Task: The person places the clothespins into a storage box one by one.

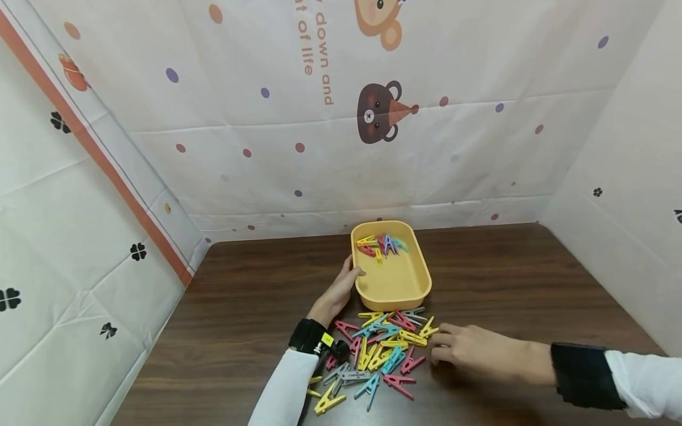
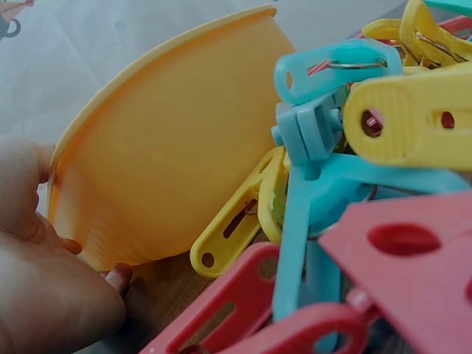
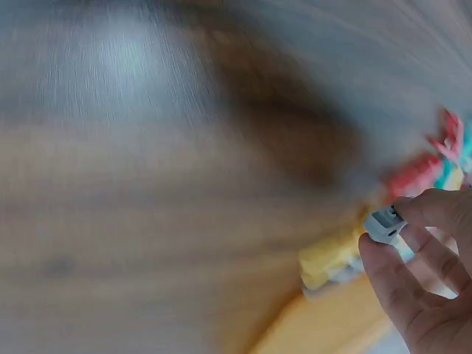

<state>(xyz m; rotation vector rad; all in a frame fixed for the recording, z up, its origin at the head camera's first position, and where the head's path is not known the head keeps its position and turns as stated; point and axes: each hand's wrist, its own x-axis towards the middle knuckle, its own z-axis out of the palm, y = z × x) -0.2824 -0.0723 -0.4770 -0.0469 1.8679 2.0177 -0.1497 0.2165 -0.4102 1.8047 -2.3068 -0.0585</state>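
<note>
My left hand [image 1: 337,294] grips the left side of a yellow plastic bin [image 1: 394,284], thumb over the rim and fingers along the outer wall. In the right wrist view, my right hand [image 3: 435,273] pinches a small grey clothespin [image 3: 383,225] between thumb and fingertips. The head view has that hand just right of a loose heap of clothespins [image 1: 393,360], coloured yellow, red, blue and grey, and the grey one is hidden there. Several clothespins, among them a purple one [image 1: 391,244], lie at the bin's far end.
A dark wooden table [image 1: 240,296] carries everything. White printed cloth [image 1: 240,177] stands behind the bin and along both sides. The heap lies directly in front of the bin's near edge, close to my left wrist.
</note>
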